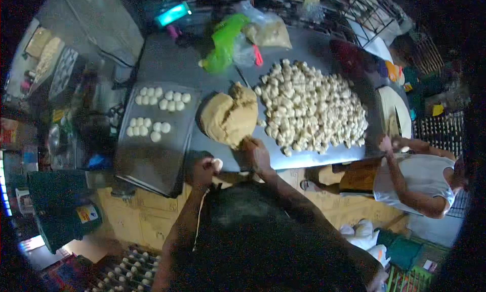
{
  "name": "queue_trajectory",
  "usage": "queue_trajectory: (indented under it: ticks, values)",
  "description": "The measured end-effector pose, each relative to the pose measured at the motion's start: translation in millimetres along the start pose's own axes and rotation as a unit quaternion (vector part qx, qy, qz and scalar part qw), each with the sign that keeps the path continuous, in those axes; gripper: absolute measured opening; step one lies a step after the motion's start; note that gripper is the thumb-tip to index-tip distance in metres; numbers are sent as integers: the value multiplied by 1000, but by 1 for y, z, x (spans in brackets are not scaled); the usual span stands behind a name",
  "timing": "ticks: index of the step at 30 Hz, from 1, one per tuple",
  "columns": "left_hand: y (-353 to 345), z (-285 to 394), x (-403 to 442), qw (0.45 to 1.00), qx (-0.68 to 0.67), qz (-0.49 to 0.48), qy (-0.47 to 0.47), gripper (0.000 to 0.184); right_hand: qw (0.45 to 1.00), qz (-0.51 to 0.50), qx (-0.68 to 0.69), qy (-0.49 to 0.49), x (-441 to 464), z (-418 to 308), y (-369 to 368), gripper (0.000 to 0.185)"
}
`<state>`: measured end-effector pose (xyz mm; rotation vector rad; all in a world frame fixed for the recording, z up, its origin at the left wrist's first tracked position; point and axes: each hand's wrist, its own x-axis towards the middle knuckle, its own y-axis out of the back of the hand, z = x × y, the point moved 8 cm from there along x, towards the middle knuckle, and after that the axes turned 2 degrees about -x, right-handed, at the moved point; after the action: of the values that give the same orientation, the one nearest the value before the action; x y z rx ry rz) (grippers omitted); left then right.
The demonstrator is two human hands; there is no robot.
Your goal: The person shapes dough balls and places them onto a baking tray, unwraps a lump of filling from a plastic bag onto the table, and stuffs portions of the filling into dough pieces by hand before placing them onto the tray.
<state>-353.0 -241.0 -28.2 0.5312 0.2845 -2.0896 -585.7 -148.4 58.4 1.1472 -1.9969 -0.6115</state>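
Observation:
My left hand [202,171] is closed round a small white dough piece [217,165] at the table's near edge. A big mound of tan, paste-like filling [228,117] sits on the table in front of me. At its near edge my right hand [257,154] has its fingers pressed together on the filling. To the right lies a wide heap of small pale dough pieces [314,109]. A dark tray [152,155] on the left carries several round white dough balls [172,100] in small groups.
Plastic bags, one green [225,41] and one clear [271,33], lie at the table's far side. Another person [415,180] stands at the right end, hands by a pale board [395,109]. Racks of dough balls [124,271] stand at lower left. A green crate [63,206] is left.

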Motion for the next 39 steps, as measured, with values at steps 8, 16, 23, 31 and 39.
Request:
queue_trajectory:
  ticks: [8, 16, 23, 31, 39]
  values:
    - [41, 14, -7, 991, 101, -69, -56, 25, 996, -19, -87, -13, 5, -22, -11, 29]
    - [15, 30, -1, 991, 59, -57, -103, 25, 990, -90, -111, 7, -5, 15, -43, 31]
    - [-8, 9, 14, 975, 204, -11, -91, 32, 972, -127, -127, 154, -1, 24, -38, 30]
    - [-55, -26, 17, 976, 95, 34, -195, 22, 953, -303, 0, -8, 26, 15, 1, 33]
    - [-102, 27, 45, 988, 2, -68, -136, 31, 991, -81, 103, -5, 6, -9, 7, 32]
